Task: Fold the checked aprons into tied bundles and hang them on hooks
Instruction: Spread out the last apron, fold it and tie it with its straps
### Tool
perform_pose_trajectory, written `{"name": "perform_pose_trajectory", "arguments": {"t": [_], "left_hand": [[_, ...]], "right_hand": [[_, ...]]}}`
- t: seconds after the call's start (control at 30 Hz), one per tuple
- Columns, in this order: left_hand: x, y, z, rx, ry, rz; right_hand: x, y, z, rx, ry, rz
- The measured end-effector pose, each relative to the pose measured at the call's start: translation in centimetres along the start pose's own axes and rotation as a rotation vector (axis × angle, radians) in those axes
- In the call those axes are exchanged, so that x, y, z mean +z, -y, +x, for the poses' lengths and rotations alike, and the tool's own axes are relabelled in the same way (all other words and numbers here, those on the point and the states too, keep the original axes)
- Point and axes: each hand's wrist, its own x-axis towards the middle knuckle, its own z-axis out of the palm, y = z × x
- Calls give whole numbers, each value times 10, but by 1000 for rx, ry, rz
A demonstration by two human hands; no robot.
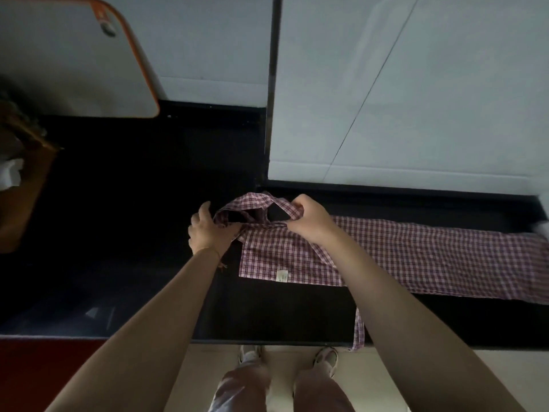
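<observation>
A red-and-white checked apron [416, 257] lies folded into a long strip on the black counter [142, 233], running to the right edge. Its neck loop [252, 203] arches up at the strip's left end. My left hand [208, 230] holds the left side of the loop where it meets the bib. My right hand [309, 221] pinches the loop's right side at the bib's top edge. A small pale label [282, 275] shows on the bib's near edge. One apron tie [359, 331] hangs over the counter's front edge.
A white tray with an orange rim [89, 63] leans against the tiled wall at the back left. A brown object with white paper [17, 179] sits at the far left. White wall panels [416, 99] rise behind the counter. My feet stand below the counter edge.
</observation>
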Motion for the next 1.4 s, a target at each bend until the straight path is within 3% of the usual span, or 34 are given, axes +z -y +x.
{"name": "perform_pose_trajectory", "arguments": {"t": [0.17,0.3,0.4,0.57,0.7,0.8,0.87,0.97,1.03,1.1,1.13,1.27,1.4], "left_hand": [[-2,-9,11,-73,311,-191],[-9,-5,6,-81,611,101],[-14,-4,-5,-6,744,384],[-17,-6,-18,51,558,116],[-18,-5,-18,119,216,11],[-23,-13,-19,118,11,-288],[-24,-16,-18,154,54,-544],[-26,-21,-19,153,88,-682],[-26,-21,-18,50,-70,-756],[-25,-19,-19,-108,-262,-675],[-24,-17,-20,-172,-262,-595],[-13,10,-9,-464,44,-392],[-15,16,-15,-514,256,-868]], "right_hand": [[5,12,-6,47,97,-84],[14,16,-3,228,283,-352],[20,13,-3,236,331,-430],[26,17,-12,64,98,-39],[20,21,-23,8,-41,151],[10,23,-33,-4,130,161],[6,24,-40,2,262,87],[8,25,-47,-3,348,32],[14,26,-50,-15,387,-26],[24,26,-50,-16,394,-41],[29,25,-49,-17,391,-40],[52,22,-43,-25,338,-72],[57,21,-39,9,225,94]]}}
